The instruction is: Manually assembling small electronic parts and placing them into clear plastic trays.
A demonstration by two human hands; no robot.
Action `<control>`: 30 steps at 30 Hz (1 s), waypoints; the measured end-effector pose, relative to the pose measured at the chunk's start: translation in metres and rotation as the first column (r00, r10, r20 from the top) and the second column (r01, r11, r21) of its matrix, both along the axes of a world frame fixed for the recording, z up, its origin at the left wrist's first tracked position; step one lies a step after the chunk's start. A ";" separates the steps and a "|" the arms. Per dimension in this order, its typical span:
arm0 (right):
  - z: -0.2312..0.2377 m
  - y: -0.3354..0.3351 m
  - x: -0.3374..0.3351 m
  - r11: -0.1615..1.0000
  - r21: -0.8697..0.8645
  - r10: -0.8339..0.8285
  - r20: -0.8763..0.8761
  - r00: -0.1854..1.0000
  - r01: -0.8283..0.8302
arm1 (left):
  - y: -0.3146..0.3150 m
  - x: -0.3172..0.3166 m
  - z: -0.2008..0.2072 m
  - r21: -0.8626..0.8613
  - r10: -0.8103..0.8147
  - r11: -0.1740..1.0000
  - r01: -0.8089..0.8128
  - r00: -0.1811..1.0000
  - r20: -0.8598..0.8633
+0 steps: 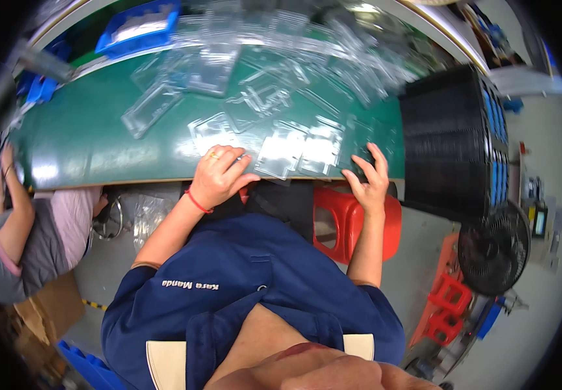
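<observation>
Dark blue work clothing fills the bottom of the view, and from it both forearms reach up to the near edge of the green desk [86,146]. At that edge the left hand [219,177] rests with its fingers [232,156] curled loosely together on a clear plastic blister tray [211,133]; a ring and a red wrist band show on it. The right hand [369,179] lies further along the same edge, its fingers [380,156] spread flat and holding nothing, next to another clear tray [307,148] that sits between the two hands.

These trays look very light, thin and springy, and slick enough to slide on the mat. They would dent or crack if squeezed across the moulded pockets, so the flat rim at a corner seems the best place to pinch one.

More clear trays [274,58] lie scattered toward the far edge, probably overlapping, though glare blurs their outlines. A blue bin [139,27] stands at the far left corner and a tall stack of black trays [453,140] at the right end. Below the desk stands a red stool [352,218]; another person [18,227] sits at the left end.
</observation>
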State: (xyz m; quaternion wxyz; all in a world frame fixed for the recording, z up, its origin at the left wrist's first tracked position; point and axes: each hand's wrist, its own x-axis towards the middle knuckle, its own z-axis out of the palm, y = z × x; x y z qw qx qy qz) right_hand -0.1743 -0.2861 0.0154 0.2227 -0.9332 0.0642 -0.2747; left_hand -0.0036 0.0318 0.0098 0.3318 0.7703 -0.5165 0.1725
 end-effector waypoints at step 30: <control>0.031 0.243 0.159 0.065 0.961 0.431 0.216 0.876 -0.269 | 0.083 0.027 0.014 -0.329 0.164 0.841 -0.430 0.781 -0.602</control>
